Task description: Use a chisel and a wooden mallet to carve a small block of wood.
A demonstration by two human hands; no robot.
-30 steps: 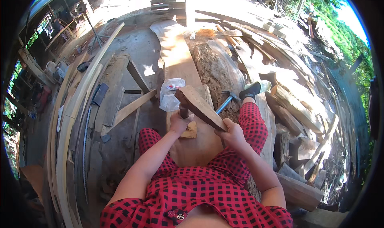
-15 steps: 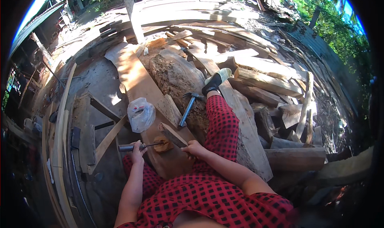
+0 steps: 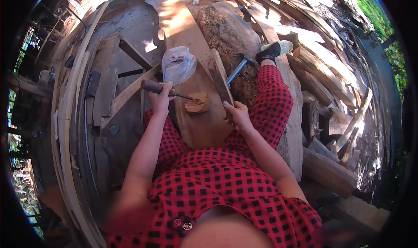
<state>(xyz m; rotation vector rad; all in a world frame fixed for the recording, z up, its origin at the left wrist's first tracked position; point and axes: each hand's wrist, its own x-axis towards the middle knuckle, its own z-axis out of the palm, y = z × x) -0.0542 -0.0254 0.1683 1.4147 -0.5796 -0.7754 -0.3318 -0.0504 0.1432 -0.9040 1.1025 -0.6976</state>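
My left hand (image 3: 161, 99) is closed around a chisel (image 3: 152, 86) by its brown handle. The chisel's thin metal shank slants down to the right, and its tip meets a small, roughly carved orange-brown wood block (image 3: 198, 104). Under the block lies a wide wooden plank (image 3: 188, 130) between my legs. To the right of the block, my right hand (image 3: 238, 116) grips the near end of a wood stick (image 3: 223, 79), which points away from me and is clear of the chisel. Some of the right fingers are hidden beneath it.
A clear plastic bag (image 3: 185, 72) rests on the plank beyond the block. A blue-handled hammer (image 3: 237, 71) lies near my right foot. Split logs (image 3: 324, 61) are piled at the right; long wood strips (image 3: 67, 104) and a wooden frame (image 3: 104, 78) stand at the left.
The view has tilted down, shifting the scene. The wood stick in my right hand has swung away from the block, toward the right. My left hand still holds the chisel at the block.
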